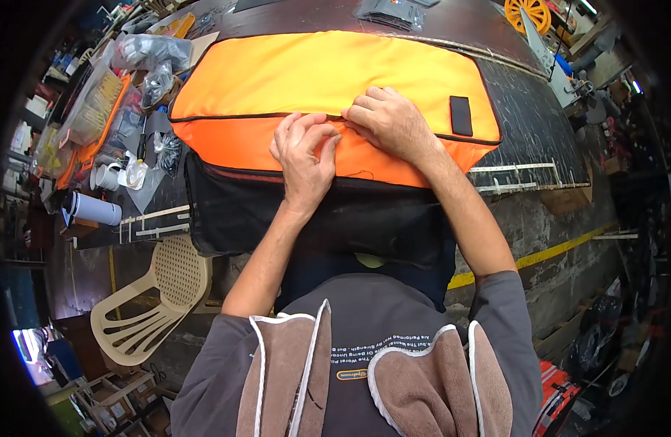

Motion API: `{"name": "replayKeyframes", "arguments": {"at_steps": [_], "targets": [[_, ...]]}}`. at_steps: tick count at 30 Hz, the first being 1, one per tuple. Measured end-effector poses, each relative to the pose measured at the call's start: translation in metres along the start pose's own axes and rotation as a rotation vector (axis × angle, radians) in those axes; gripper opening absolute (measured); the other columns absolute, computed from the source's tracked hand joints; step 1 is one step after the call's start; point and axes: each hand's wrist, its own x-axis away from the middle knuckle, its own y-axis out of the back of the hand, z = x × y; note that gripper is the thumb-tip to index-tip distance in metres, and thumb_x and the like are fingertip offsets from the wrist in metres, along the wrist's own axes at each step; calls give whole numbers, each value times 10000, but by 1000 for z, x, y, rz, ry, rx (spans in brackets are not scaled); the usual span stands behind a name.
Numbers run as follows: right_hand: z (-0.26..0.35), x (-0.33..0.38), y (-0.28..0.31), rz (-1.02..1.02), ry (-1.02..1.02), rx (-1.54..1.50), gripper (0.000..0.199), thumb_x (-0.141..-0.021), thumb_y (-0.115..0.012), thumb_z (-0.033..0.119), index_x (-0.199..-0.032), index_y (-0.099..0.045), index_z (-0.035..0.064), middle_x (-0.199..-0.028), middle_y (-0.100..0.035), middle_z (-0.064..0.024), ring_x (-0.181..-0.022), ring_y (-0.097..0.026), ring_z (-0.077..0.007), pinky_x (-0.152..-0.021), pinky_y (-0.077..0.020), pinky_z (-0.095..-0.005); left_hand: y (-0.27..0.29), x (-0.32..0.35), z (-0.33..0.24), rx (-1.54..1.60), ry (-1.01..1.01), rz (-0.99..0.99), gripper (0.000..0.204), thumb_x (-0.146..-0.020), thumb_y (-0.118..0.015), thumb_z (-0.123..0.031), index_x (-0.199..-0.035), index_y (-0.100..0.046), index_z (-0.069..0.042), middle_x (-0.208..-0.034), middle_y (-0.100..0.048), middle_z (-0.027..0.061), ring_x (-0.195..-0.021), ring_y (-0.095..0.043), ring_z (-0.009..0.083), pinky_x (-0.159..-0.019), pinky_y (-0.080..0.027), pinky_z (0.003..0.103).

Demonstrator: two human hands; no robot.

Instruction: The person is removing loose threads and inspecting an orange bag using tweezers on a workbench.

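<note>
An orange fabric bag (328, 73) with black edging lies across the dark table in front of me; its near side hangs over a black fabric section (237, 200). My right hand (390, 124) is closed at the middle of the near black seam, fingertips pinching the fabric edge. Beside it, my left hand (306, 156) is raised over the orange side panel, thumb and fingers drawn together; whatever is between them is too small to make out. A thin dark thread (363, 174) shows on the orange panel. A black strap patch (461, 116) sits near the bag's right end.
Plastic bags (150, 52), an orange-edged clear box (106, 109), a white mug (106, 177) and a white cylinder (95, 209) crowd the table's left side. A beige plastic chair (150, 302) stands below left. An orange wheel (528, 14) is at the far right.
</note>
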Motion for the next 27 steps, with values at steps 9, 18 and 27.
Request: {"name": "replayKeyframes", "arguments": {"at_steps": [9,18,27], "targets": [[-5,3,1,11,3,-4,144,-1002,-757,264,-995,-699,132,-961,-714,-11,-988,-691,-227,-885,-556,-400,1,1,0,3,5,19,121,-945,-849,-143,-1054,-802,-119,-1294,-775,49,-1416,-562,365,-1206,-370,530],[-6,0,-2,14,24,-34,156,-997,-774,268,-998,-698,132,-961,-716,-11,-997,-693,-226,-888,-556,-400,1,2,0,26,6,11,115,-935,-851,-118,-1033,-792,-119,-1267,-763,59,-1411,-555,373,-1188,-367,534],[-11,0,27,-7,-309,-282,435,-882,-892,393,-1169,-746,100,-1085,-798,-84,-991,-750,-334,-939,-542,-459,17,4,-2,124,124,32,103,-997,-795,-161,-962,-733,-86,-1091,-753,72,-1148,-662,311,-1018,-436,455]]}}
